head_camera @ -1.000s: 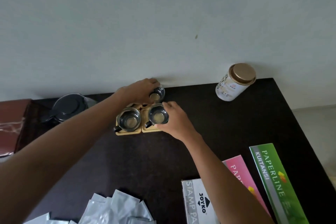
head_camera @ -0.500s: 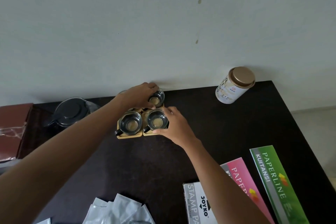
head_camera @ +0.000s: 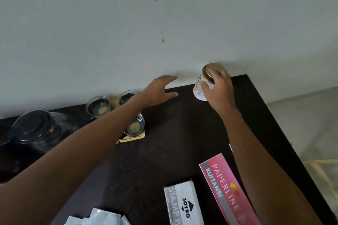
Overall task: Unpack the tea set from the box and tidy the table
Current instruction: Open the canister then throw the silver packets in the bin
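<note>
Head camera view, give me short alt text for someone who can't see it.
A person's right hand grips a white canister with a gold lid at the dark table's back edge, while the open left hand hovers nearby. Glass cups on wooden coasters stand to the left.

A pink Paperline receipt book (head_camera: 228, 192) lies beside a Joyko stamp-pad box (head_camera: 182, 204).

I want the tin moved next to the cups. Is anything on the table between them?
Nothing rests on the table between the tin and the cups; only the left hand hovers there, open. The right hand holds the tin.
</note>
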